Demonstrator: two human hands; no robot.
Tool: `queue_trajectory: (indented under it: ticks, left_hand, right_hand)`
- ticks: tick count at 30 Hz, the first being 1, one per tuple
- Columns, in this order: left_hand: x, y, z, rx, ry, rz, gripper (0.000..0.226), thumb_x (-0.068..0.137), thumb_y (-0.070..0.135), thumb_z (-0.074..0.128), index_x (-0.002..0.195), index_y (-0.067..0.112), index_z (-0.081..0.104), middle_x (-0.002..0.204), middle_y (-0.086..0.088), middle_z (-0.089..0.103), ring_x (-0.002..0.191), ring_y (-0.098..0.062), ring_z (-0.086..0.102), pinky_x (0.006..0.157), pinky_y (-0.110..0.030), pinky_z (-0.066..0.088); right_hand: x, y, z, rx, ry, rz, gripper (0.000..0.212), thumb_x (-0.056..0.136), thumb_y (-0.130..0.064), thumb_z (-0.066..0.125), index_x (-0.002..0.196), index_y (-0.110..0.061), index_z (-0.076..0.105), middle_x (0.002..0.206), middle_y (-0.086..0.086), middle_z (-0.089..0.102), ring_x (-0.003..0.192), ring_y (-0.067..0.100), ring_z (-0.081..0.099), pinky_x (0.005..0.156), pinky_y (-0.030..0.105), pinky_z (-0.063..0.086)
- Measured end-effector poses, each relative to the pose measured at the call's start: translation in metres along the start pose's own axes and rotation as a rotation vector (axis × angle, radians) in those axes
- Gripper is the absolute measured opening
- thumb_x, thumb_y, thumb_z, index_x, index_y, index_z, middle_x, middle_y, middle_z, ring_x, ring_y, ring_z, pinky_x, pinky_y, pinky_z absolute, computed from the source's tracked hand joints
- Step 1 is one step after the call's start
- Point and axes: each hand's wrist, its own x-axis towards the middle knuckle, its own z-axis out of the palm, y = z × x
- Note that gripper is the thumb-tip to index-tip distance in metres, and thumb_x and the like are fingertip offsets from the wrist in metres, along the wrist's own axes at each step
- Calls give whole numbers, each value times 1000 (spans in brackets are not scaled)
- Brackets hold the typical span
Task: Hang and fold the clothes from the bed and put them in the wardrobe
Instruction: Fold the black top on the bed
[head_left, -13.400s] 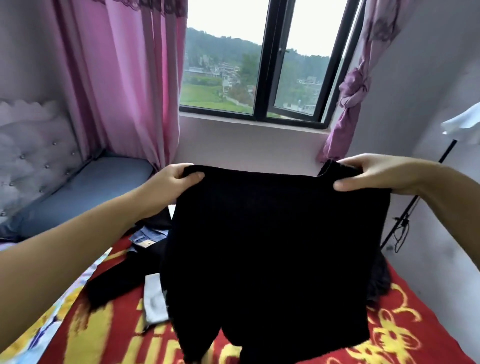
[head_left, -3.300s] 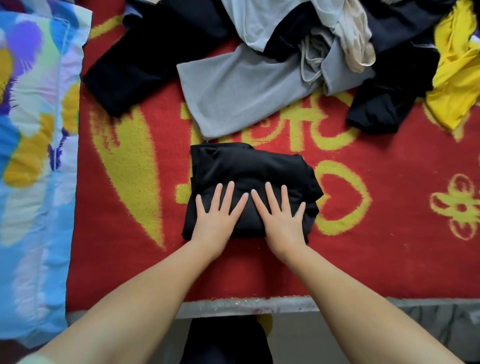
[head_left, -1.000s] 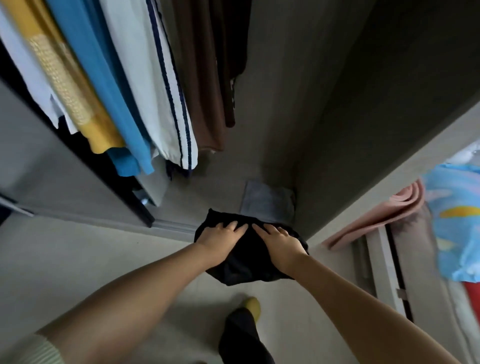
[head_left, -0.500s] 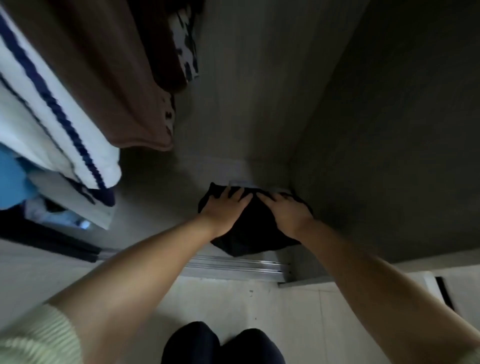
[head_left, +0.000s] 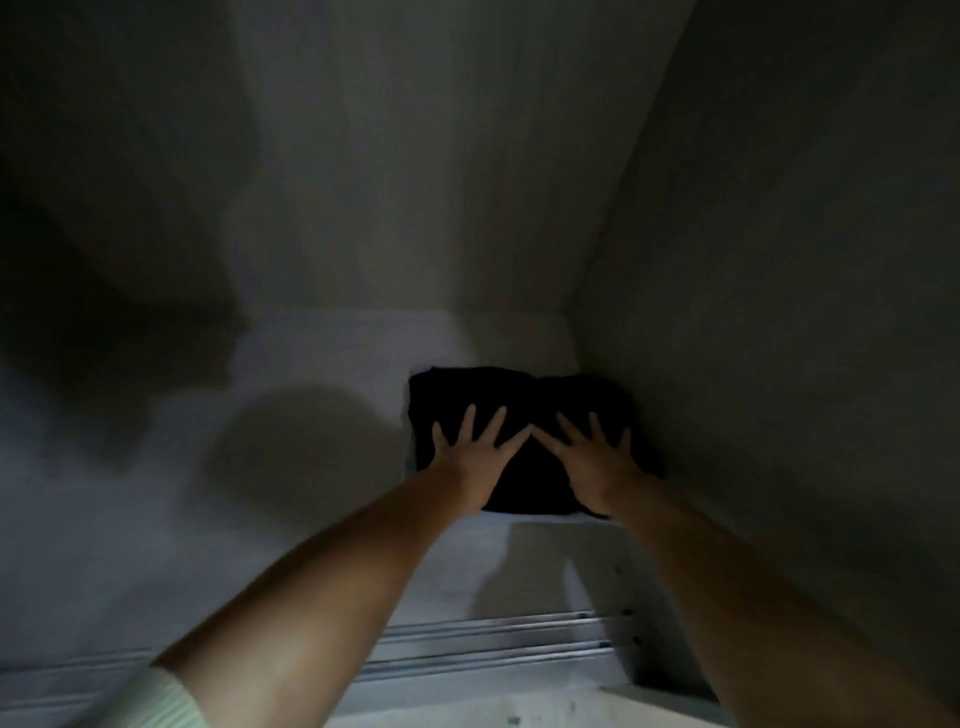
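so both hands flat, fingers spread, left hand (head_left: 475, 460) and right hand (head_left: 592, 462) pressing folded black garment (head_left: 519, 400) under the palms onto wardrobe floor (head_left: 322, 467), probably to keep the fold tight in the corner.

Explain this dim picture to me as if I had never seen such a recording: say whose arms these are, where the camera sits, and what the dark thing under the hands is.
There is no machine here. A person wears a wide-angle camera on the head, so you look forward and down along their own two bare arms. They are reaching into a wardrobe: the pale surface is the wardrobe floor, with its right side wall rising beside it and metal sliding-door rails along the front edge. In the right corner lies a folded black garment. The left hand and the right hand both rest flat on top of it, fingers spread and straight, pressing rather than gripping. Nothing is lifted or held.
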Motion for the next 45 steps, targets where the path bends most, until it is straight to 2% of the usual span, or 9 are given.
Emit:
queue_trajectory:
  ticks: [7, 11, 15, 18, 22, 29, 33, 39, 45]
  left_hand:
    - [17, 4, 84, 16, 127, -14, 120, 82, 4, 54, 118, 49, -51, 129, 9, -62, 137, -36, -35, 103, -72, 0]
    - [17, 7, 61, 41, -41, -41, 114, 84, 10, 58, 135, 45, -38, 145, 4, -47, 137, -36, -34, 107, -72, 3]
    - [-9, 7, 2, 12, -295, -34, 98, 89, 35, 61, 147, 39, -18, 155, 1, -31, 144, -34, -18, 110, -68, 8]
    - [-53, 20, -47, -1, -172, -10, 77, 93, 38, 52, 152, 29, 4, 159, -7, 10, 146, -31, 9, 110, -61, 19]
    - [-125, 41, -118, 20, -58, 46, 43, 93, 27, 47, 134, 19, 46, 131, -11, 52, 123, -31, 45, 100, -48, 34]
    - [-241, 65, -258, 3, -35, 49, 33, 94, 20, 44, 123, 11, 57, 126, -14, 58, 116, -34, 51, 90, -39, 42]
    - [-306, 79, -331, 8, 33, 30, 32, 95, 19, 41, 122, 13, 58, 124, -12, 59, 114, -31, 55, 80, -34, 41]
    - [-368, 82, -408, 56, 104, 11, 29, 95, 20, 44, 116, 13, 63, 120, -13, 62, 110, -31, 60, 88, -33, 50]
    - [-413, 85, -448, 67, 125, 115, 21, 95, 15, 43, 99, 8, 62, 102, -14, 64, 91, -31, 61, 69, -31, 43]
  right_hand:
    - [16, -2, 79, 116, 88, 14, 103, 92, -8, 47, 125, -54, -39, 153, -6, -35, 139, 36, -32, 106, 73, 3]
    - [15, -3, 66, 80, 6, 41, 97, 93, -13, 49, 139, -51, -27, 154, -6, -32, 141, 37, -28, 108, 72, 5]
    - [-15, -5, 29, -12, -151, 26, 86, 96, -31, 51, 147, -45, -17, 158, -2, -22, 145, 36, -17, 110, 67, 3]
    - [-71, -8, -13, 13, -160, -1, 73, 98, -29, 45, 152, -38, -3, 162, -1, -4, 148, 30, -3, 115, 60, 11]
    - [-150, -8, -87, 52, -127, -38, 60, 97, -20, 43, 152, -23, 20, 152, 10, 31, 137, 32, 34, 107, 43, 36]
    - [-282, -23, -227, 106, -37, -48, 33, 93, -11, 46, 125, -10, 50, 125, 16, 57, 113, 33, 57, 92, 39, 49]
    - [-355, -28, -299, 113, 8, -11, 35, 96, -15, 41, 130, -15, 51, 127, 13, 58, 115, 32, 57, 90, 38, 47]
    - [-427, -36, -362, 151, 5, 52, 39, 98, -19, 41, 135, -17, 51, 138, 9, 52, 126, 28, 50, 99, 35, 42]
    - [-488, -33, -383, 171, 61, 125, 37, 94, -15, 42, 129, -18, 56, 130, 7, 57, 118, 28, 55, 91, 33, 47]
